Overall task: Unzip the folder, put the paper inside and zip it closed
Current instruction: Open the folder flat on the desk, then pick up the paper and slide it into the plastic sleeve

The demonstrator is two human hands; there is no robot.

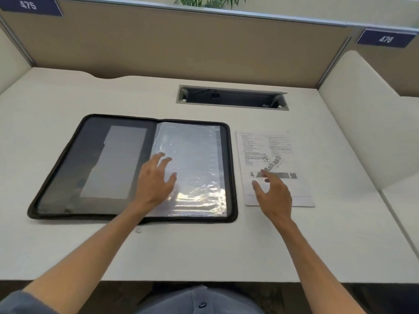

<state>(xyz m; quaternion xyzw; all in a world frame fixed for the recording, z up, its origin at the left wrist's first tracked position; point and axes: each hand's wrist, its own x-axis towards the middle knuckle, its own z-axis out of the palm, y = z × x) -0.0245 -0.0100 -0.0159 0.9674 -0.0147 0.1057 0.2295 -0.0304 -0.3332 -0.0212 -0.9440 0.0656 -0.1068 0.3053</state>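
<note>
Forearms, bare below grey-blue sleeves, are reaching forward from the near edge of the white counter [204, 252]. The left hand [156, 180] is lying palm down on the clear plastic sleeve pages [195, 159] in the right half of the black zip-around fabric folder [68, 159], its fingers [166, 163] spreading loosely and gripping nothing. The folder is lying fully open and flat on the counter, its zip track running round the rim; the left half is showing a dark inner pocket with a pale rectangular panel. The right hand [275, 193] is hovering over or resting on the lower part of the white printed sheet of paper [267, 152], its fingers [264, 172] open and slightly curled; whether they are touching the sheet cannot be told. The paper is lying flat on the counter just beside the folder's right edge, outside it. Farther back, a rectangular grey cable slot [231, 98] is sitting recessed in the counter, and behind it a tan partition wall [181, 46] is standing, carrying blue number plates reading 475 [28, 5] and 476 [385, 39].
</note>
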